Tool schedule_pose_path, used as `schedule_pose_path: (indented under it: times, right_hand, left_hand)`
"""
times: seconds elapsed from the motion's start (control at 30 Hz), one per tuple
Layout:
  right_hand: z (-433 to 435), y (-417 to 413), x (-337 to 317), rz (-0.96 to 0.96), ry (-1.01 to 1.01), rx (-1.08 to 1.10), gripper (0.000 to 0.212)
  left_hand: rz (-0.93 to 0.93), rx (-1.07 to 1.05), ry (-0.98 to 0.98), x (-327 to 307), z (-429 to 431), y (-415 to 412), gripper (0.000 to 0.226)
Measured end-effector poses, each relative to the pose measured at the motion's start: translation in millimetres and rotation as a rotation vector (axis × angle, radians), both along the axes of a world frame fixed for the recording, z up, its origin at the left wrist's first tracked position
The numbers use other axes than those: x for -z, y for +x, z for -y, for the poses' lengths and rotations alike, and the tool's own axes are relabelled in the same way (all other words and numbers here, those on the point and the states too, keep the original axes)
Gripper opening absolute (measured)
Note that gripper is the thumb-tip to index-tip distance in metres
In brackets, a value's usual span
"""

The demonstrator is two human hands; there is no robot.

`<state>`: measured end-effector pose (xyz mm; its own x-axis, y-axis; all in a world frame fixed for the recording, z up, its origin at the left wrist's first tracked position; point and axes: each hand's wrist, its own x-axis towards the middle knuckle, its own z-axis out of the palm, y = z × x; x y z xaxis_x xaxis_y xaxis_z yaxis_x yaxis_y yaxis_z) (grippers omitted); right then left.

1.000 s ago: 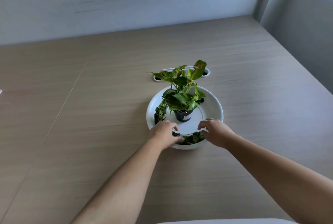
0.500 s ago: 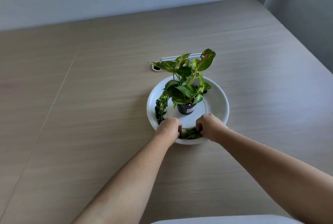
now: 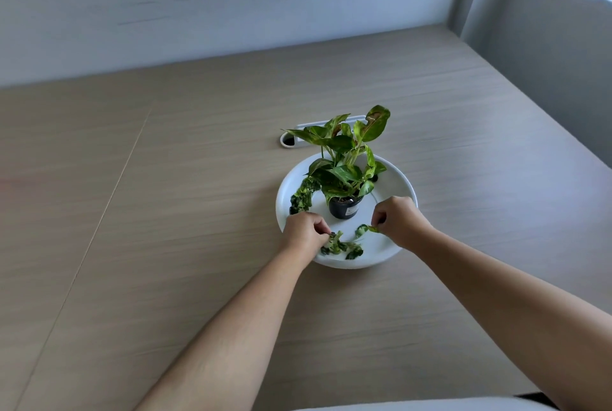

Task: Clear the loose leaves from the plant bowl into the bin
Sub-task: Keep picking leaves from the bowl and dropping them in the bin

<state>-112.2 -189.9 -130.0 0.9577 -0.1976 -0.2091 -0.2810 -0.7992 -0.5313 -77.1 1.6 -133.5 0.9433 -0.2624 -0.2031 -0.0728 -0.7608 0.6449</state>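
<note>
A shallow white plant bowl (image 3: 402, 179) sits on the wooden table, with a small potted plant (image 3: 344, 175) in a black pot at its middle. Loose green leaves (image 3: 344, 249) lie along the bowl's near rim, and more loose leaves (image 3: 303, 195) curve along its left side. My left hand (image 3: 303, 230) pinches the left end of the near leaves. My right hand (image 3: 399, 222) pinches a single leaf (image 3: 364, 230) lifted a little off the bowl. No bin is in view.
A white cable grommet (image 3: 288, 140) is set in the table behind the bowl. The table (image 3: 165, 212) runs to a pale wall at the back and to an edge on the right, beside a grey wall with a window corner.
Both hands were closed side by side over the near leaves. Now they have drawn apart, each pinching leaves, and the right hand has lifted one leaf. The camera has tilted up.
</note>
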Motion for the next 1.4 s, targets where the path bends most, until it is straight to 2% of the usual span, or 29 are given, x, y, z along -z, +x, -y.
schedule_pose_path:
  times: [0.23,0.4,0.5,0.67,0.8,0.9,0.97,1.03,1.1,1.3,1.4]
  right_hand:
    - [28.0,-31.4,-18.6,0.093,0.119,0.143,0.01]
    - [87.3,-89.5,-31.3,0.128,0.118,0.285,0.016]
    - [138.2,-145.2,-35.0,0.137,0.118,0.389,0.007]
    - [243.1,-282.0,-41.0,0.137,0.069,0.619,0.004]
    - [325.2,-423.4,-39.5,0.126,0.055,0.868,0.011]
    - [360.0,-509.6,-32.3,0.115,0.073,1.011,0.019]
    - [375.7,-561.5,-21.3,0.103,0.099,1.146,0.014]
    - [383.3,-601.6,-7.8,0.077,0.119,1.251,0.009]
    - [386.7,-636.0,11.7,0.027,0.128,1.337,0.014]
    - [371.8,-693.4,83.2,-0.12,0.226,1.519,0.028]
    - [369.0,-704.2,110.4,-0.142,0.264,1.597,0.016]
  left_hand:
    - [-0.026,-0.078,-0.15,-9.0,24.8,-27.0,0.006]
    - [-0.016,-0.008,-0.188,-16.9,89.5,-66.5,0.004]
    - [-0.019,0.05,-0.24,-25.8,144.9,-97.6,0.003]
    - [-0.074,0.247,-0.289,-41.3,272.6,-186.3,0.008]
    - [-0.103,0.523,-0.267,-43.6,391.8,-292.5,0.012]
    - [-0.065,0.701,-0.232,-35.4,454.7,-363.2,0.009]
    - [-0.026,0.839,-0.192,-24.2,489.0,-407.4,0.007]
    - [-0.034,0.965,-0.141,-13.0,513.9,-442.4,0.006]
    - [-0.056,1.07,-0.091,3.9,536.2,-472.2,0.004]
    - [-0.173,1.22,0.064,83.4,573.0,-527.2,0.006]
    - [-0.242,1.264,0.163,123.1,585.8,-541.3,0.006]
